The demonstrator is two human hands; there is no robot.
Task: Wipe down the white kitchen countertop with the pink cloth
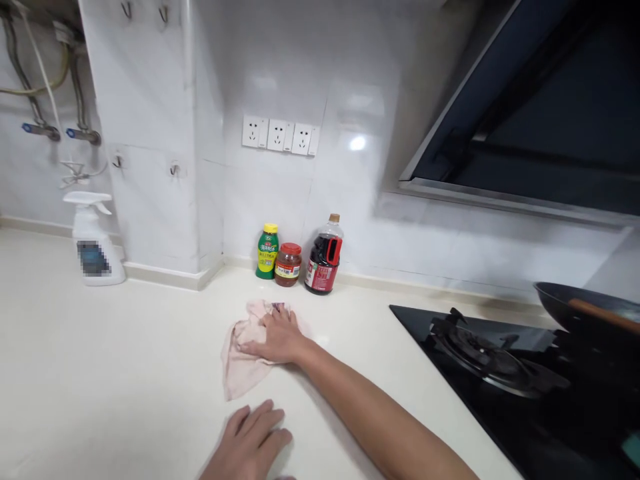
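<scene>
A pale pink cloth (240, 367) lies crumpled on the white countertop (150, 353). My right hand (280, 337) presses down on it and grips it, fingers spread over the bunched fabric and thumb toward the left. Part of the cloth is hidden under the palm. Nearer to me, my left hand (247, 440) is over the counter with its fingers apart and slightly bent, holding nothing. Behind the cloth, by the wall, stand a green bottle with a yellow cap (267, 253), a red-lidded jar (288, 267) and a large bottle of dark sauce (324, 260).
On the left, a white spray bottle (97, 247) stands by the wall's jutting corner. A black gas hob (450, 360) is at the right, with a wok (555, 307) on it. The dark range hood (525, 120) overhangs the hob. Wall sockets (280, 135) sit above the bottles.
</scene>
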